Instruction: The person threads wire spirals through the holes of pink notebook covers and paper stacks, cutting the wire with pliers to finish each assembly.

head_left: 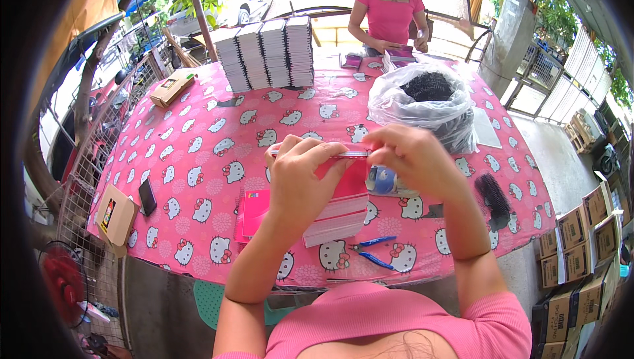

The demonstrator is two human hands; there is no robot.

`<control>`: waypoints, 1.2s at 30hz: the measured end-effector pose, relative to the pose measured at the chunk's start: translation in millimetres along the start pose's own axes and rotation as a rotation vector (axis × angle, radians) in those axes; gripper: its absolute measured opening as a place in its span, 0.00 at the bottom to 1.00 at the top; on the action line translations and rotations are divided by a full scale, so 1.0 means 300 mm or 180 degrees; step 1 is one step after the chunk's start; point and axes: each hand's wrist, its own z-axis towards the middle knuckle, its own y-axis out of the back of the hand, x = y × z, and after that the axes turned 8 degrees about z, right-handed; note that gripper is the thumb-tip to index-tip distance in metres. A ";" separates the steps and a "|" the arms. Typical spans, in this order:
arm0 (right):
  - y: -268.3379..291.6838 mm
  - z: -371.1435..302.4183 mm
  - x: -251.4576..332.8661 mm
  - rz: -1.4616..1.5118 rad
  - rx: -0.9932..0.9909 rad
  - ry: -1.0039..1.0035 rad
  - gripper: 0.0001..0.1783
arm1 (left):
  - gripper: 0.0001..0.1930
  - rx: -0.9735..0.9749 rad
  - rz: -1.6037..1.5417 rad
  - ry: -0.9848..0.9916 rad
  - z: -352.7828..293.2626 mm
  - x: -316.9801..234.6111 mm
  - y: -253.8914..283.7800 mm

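Note:
Over the middle of the table, my left hand (294, 167) grips a thin pad of paper with a red cover (347, 154), held edge-on. At the pad's right end, the fingers of my right hand (416, 158) are pinched together; what they hold, if anything, is too small to make out. Below my hands lies a stack of loose pads (337, 224) with pink-edged pages and a red top. Pink notebooks (254, 210) lie left of it, partly behind my left forearm. Blue-handled pliers (375, 253) rest near the table's front edge.
Tall stacks of bound notebooks (267, 55) stand at the back. A clear plastic bag (396, 105) holds black binding coils (426, 87); more coils (492, 197) lie right. A phone (147, 196) and an open carton (117, 214) are left. Across sits a person (389, 16) handling purple notebooks.

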 end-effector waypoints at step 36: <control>0.088 0.165 -0.262 0.0023 0.0547 -0.0468 0.28 | 0.21 0.0409 -0.0901 0.0432 0.060 0.039 0.012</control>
